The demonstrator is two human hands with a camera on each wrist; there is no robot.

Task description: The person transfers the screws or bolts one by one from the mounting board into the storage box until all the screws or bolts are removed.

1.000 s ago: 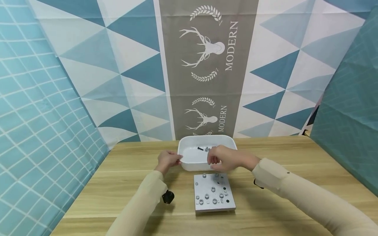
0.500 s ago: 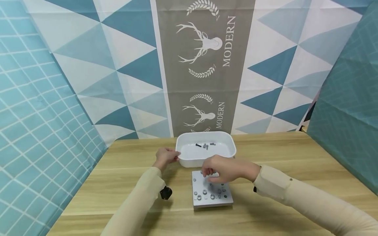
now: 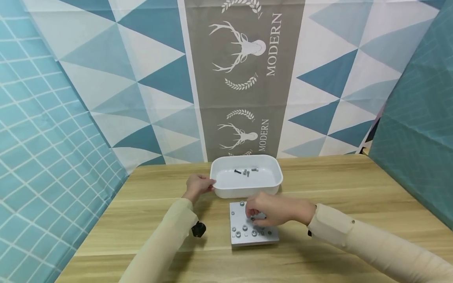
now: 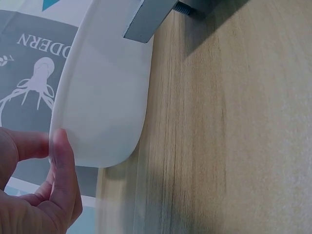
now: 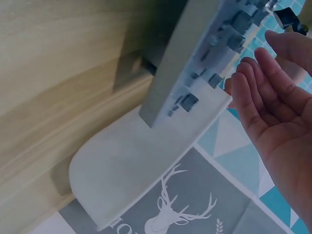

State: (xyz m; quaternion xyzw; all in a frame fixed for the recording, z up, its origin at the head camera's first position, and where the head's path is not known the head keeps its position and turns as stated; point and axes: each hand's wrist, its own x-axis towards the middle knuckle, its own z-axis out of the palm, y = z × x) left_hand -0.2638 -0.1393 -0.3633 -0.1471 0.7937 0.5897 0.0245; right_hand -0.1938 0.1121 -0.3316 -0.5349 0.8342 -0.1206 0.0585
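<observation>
My left hand (image 3: 199,186) pinches the left end of a white plastic tray (image 3: 244,192), thumb and fingers on its rim in the left wrist view. Several small screws (image 3: 245,172) lie inside on the tray's floor. In front of the tray is a silver metal plate (image 3: 236,220) with several socket-head bolts (image 3: 254,233) standing in it. Over the plate's right half hovers my right hand (image 3: 272,208), fingers loosely bent. In the right wrist view, thumb and fingertips (image 5: 258,53) are apart, with nothing visible between them. The hand hides part of the plate.
A wooden table (image 3: 318,184) carries everything. Patterned cloth (image 3: 244,78) hangs behind it, with tiled-print cloth (image 3: 53,149) on the left and a green sheet (image 3: 417,118) on the right. A screw end (image 4: 182,8) pokes out below the plate.
My right hand has come from over the tray toward me and now is above the metal plate, uncovering the screws in the tray. The left hand keeps its hold on the rim.
</observation>
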